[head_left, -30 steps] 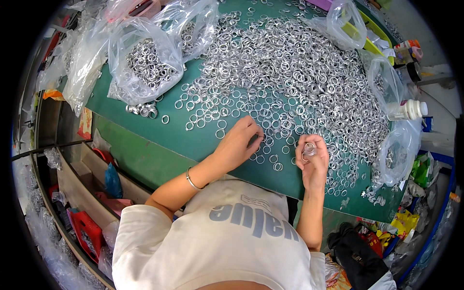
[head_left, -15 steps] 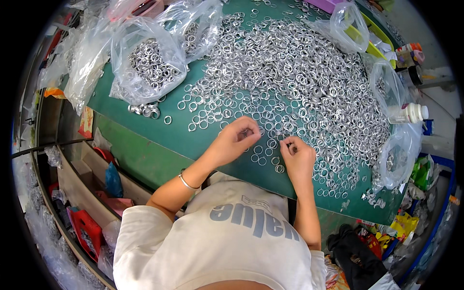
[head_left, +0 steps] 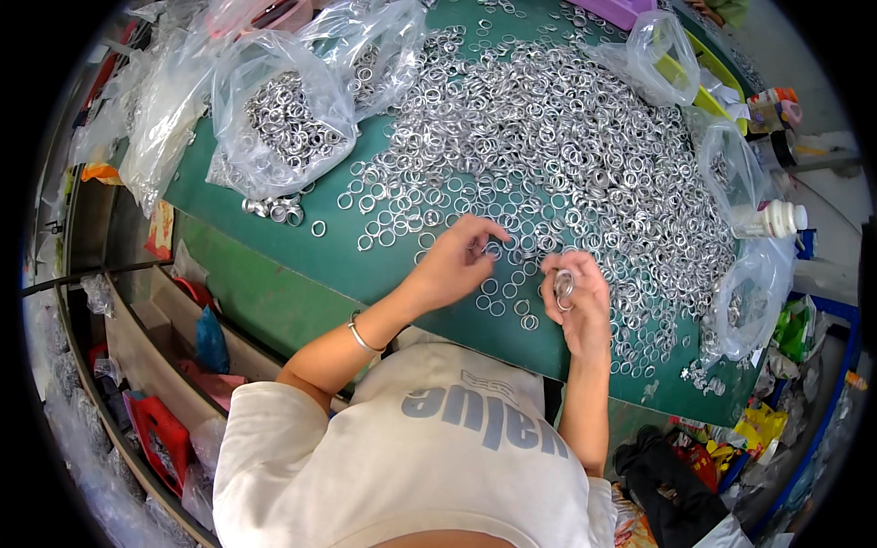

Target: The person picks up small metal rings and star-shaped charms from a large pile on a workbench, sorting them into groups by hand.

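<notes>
A broad heap of silver metal rings (head_left: 585,119) covers much of the green table (head_left: 338,265), thinning to loose single rings at its near edge. Just over these loose rings is my left hand (head_left: 454,263), its index finger and thumb apart. Rings show between and beside those fingertips; whether any touches them is unclear. To its right, my right hand (head_left: 585,306) is turned palm up, with a few metal rings (head_left: 564,285) stacked together in its curled fingers. Several single rings (head_left: 493,297) lie on the table between my two hands.
Clear plastic bags of rings (head_left: 288,128) stand at the far left, beside a small ring cluster (head_left: 274,210). On the right are another plastic bag (head_left: 754,283), a white bottle (head_left: 776,219) and a yellow-green basket (head_left: 708,87). A drawer (head_left: 192,329) lies below the table's left edge.
My right hand has rolled palm up and moved slightly right, bringing the rings in it into sight. My left index finger has stretched away from the thumb.
</notes>
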`<control>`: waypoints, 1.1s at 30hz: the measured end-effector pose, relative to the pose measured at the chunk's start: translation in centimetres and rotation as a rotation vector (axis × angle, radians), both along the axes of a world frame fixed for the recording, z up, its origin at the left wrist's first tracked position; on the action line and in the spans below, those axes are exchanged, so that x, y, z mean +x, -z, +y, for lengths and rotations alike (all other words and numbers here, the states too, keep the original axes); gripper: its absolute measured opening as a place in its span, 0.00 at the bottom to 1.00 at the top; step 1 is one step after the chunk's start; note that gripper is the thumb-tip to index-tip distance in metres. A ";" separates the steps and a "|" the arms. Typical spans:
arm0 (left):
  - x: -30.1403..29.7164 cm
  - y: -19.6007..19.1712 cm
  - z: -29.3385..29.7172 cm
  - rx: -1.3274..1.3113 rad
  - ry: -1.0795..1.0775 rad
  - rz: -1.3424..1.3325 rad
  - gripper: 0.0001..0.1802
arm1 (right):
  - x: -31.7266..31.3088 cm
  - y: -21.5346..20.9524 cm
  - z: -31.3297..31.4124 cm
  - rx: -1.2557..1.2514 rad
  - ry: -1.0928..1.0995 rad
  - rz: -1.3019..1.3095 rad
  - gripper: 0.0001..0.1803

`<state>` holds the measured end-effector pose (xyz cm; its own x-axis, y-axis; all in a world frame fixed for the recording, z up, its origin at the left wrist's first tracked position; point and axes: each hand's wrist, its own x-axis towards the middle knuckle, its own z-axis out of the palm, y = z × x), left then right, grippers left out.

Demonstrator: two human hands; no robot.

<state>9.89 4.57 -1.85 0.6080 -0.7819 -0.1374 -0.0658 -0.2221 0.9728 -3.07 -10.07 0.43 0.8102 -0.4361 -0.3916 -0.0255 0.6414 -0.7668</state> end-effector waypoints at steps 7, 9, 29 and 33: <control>-0.2 1.8 -2.0 0.116 0.087 -0.698 0.10 | 0.3 2.4 -1.2 -0.519 -0.144 0.193 0.10; 0.1 1.7 -2.0 0.075 0.106 -0.601 0.09 | 1.3 2.3 0.0 -1.426 -0.200 0.376 0.08; 2.4 0.5 -1.3 -0.107 -0.018 0.749 0.05 | 1.8 2.0 -1.6 -0.482 -0.002 0.162 0.10; 2.0 2.0 -1.5 -0.121 -0.068 0.051 0.09 | 1.3 1.4 -2.4 -0.092 0.132 0.032 0.15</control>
<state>11.88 3.06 -3.86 0.6545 -0.7522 -0.0768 -0.0044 -0.1054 0.9944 -1.74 -12.50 -0.93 0.7313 -0.5735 -0.3692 0.0296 0.5675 -0.8228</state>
